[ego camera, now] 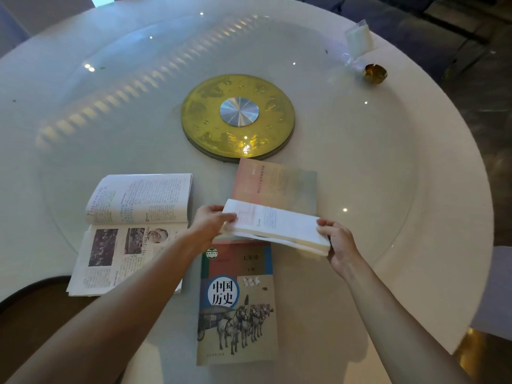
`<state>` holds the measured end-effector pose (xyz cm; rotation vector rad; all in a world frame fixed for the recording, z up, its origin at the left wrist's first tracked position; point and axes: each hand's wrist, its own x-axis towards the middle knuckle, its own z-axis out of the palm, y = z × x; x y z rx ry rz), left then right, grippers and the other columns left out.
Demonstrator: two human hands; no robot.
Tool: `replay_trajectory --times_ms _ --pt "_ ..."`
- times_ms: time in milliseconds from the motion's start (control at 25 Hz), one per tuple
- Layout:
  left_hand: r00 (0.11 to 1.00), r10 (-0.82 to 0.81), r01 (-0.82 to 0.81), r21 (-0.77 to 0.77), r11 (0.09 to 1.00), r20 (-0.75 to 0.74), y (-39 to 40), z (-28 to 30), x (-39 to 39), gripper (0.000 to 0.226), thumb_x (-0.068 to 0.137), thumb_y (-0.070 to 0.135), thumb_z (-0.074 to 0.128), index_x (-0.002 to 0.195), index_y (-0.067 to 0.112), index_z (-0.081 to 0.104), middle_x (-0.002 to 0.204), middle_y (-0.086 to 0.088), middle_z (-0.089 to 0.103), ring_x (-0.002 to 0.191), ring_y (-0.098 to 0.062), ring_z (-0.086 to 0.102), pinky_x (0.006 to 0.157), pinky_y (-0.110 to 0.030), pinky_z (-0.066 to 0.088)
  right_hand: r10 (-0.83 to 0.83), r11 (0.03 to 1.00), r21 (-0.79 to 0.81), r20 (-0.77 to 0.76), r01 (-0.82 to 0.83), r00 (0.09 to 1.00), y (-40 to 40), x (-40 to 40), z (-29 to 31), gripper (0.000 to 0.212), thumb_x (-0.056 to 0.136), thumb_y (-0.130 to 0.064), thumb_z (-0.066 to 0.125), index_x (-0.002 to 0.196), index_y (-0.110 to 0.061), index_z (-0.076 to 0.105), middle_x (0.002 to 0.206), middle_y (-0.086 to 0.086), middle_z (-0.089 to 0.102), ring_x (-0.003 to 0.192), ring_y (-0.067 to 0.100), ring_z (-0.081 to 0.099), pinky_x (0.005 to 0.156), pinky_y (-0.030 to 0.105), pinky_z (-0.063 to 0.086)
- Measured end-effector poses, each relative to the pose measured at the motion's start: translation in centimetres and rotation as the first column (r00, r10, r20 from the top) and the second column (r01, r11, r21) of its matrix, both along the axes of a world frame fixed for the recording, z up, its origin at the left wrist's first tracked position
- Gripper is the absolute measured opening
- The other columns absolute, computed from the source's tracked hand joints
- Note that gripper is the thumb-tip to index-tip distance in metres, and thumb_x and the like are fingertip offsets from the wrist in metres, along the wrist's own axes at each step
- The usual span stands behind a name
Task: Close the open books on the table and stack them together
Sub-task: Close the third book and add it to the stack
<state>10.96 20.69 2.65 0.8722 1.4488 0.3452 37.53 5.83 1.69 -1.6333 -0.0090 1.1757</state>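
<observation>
Round white table (415,167) with glass turntable, gold disc (237,115) at centre. Item one: half-closed book (274,206), cover raised and tilted, page block gripped at both ends; left hand (210,223) curled over its left edge, fingers on the top page; right hand (336,242) pinching the right corner, thumb above, fingers beneath and hidden. Item two: closed history textbook (238,309), horse-and-chariot cover, flat near the table edge, its top end overlapped by item one. Item three: open book (133,231) lying flat to the left, lower corner crossed by the left forearm. Far right: small gold bowl (375,74), contents not discernible; clear card stand (358,37), blurred
</observation>
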Motion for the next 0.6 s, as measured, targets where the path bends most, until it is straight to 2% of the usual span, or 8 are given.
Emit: replay_trajectory --times_ms 120,160,240,360,400,480,600 --pt "0.979 0.109 -0.093 -0.098 0.991 0.173 -2.0 0.3 0.2 0.039 0.086 0.004 0.076 0.122 -0.007 0.063 0.108 -0.024 0.074 0.089 -0.03 0.075 0.069 -0.033 0.064 -0.002 1.0 -0.014 -0.014 0.002 1.0 -2.7 1.0 0.4 0.016 0.082 -0.002 0.061 0.09 -0.008 0.074 0.09 0.013 0.07 0.07 0.022 0.068 0.058 0.032 0.054" --pt "0.963 0.15 -0.123 -0.13 0.984 0.222 -2.2 0.4 0.4 0.039 0.087 0.005 0.075 0.121 -0.01 0.062 0.11 -0.026 0.072 0.09 -0.03 0.075 0.068 -0.031 0.064 -0.012 1.0 0.003 -0.034 0.012 0.999 -3.1 1.3 0.5 0.015 0.083 -0.005 0.06 0.089 -0.007 0.074 0.087 0.013 0.072 0.067 0.021 0.07 0.056 0.032 0.057" --pt "0.932 0.212 -0.162 -0.186 0.969 0.295 -2.0 0.4 1.1 0.039 0.091 0.013 0.072 0.12 -0.011 0.06 0.112 -0.027 0.07 0.093 -0.031 0.075 0.077 -0.036 0.063 -0.036 0.997 0.062 -0.094 0.042 0.995 -3.0 2.0 0.7 0.018 0.09 -0.009 0.055 0.093 -0.002 0.071 0.088 0.015 0.074 0.071 0.024 0.074 0.06 0.034 0.063" --pt "0.89 0.241 -0.165 -0.221 0.961 0.387 -1.0 0.7 2.7 0.051 0.098 0.047 0.056 0.117 0.0 0.058 0.109 -0.021 0.071 0.092 -0.03 0.075 0.082 -0.041 0.06 -0.012 0.991 0.127 -0.155 0.032 0.988 -1.5 2.8 0.8 0.03 0.101 -0.017 0.042 0.11 0.0 0.065 0.1 0.022 0.074 0.085 0.031 0.074 0.081 0.044 0.064" --pt "0.881 0.263 -0.176 -0.244 0.954 0.392 -0.7 0.6 3.3 0.06 0.098 0.057 0.047 0.118 0.001 0.057 0.111 -0.019 0.07 0.094 -0.031 0.074 0.08 -0.04 0.06 0.0 0.99 0.139 -0.168 0.024 0.986 -0.8 3.2 0.7 0.035 0.103 -0.019 0.039 0.114 0.002 0.064 0.101 0.022 0.075 0.088 0.031 0.074 0.088 0.047 0.061" --pt "0.876 0.3 -0.196 -0.292 0.936 0.377 -0.6 0.1 4.7 0.07 0.099 0.063 0.036 0.126 0.001 0.051 0.123 -0.019 0.064 0.101 -0.033 0.071 0.078 -0.039 0.06 0.018 0.992 0.125 -0.169 0.004 0.985 1.0 4.0 0.4 0.036 0.105 -0.021 0.038 0.115 0.001 0.065 0.101 0.022 0.074 0.088 0.032 0.074 0.089 0.048 0.058" --pt "0.93 0.234 -0.145 -0.304 0.942 0.282 -2.3 -1.4 7.6 0.059 0.104 0.043 0.045 0.14 -0.005 0.043 0.129 -0.024 0.059 0.105 -0.034 0.067 0.079 -0.036 0.058 0.148 0.989 -0.008 -0.043 -0.149 0.988 4.0 5.1 -0.5 0.029 0.106 -0.018 0.043 0.12 -0.002 0.063 0.104 0.022 0.068 0.083 0.029 0.071 0.074 0.041 0.058"
